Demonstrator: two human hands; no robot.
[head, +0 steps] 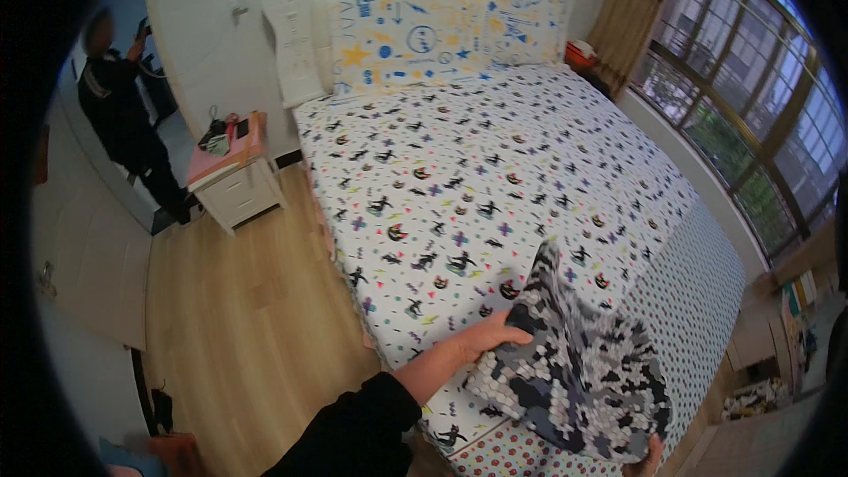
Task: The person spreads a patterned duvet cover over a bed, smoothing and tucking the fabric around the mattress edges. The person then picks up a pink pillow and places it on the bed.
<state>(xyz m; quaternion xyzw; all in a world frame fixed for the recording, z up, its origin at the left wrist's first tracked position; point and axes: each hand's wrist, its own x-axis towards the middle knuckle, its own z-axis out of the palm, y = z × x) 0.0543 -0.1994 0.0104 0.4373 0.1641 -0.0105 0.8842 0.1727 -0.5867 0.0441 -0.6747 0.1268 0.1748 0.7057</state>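
A folded cloth (570,371) with a grey, black and white camouflage-like pattern is held over the near end of the bed. My left hand (493,336) grips its left edge, thumb on top and fingers hidden beneath. At the lower right corner of the cloth, my right hand (649,458) holds on, mostly hidden by the fabric and the picture's edge. Under the cloth spreads a white sheet (424,192) printed with black cats and small coloured shapes. A dotted cover (702,271) shows at the bed's right and near edges.
A padded headboard (424,20) with blue and yellow drawings stands behind the bed. Left of it is a white nightstand (242,189) bearing small items. A person (122,106) stands in the doorway. Windows (735,112) line the right wall; a wooden floor (252,318) runs along the left.
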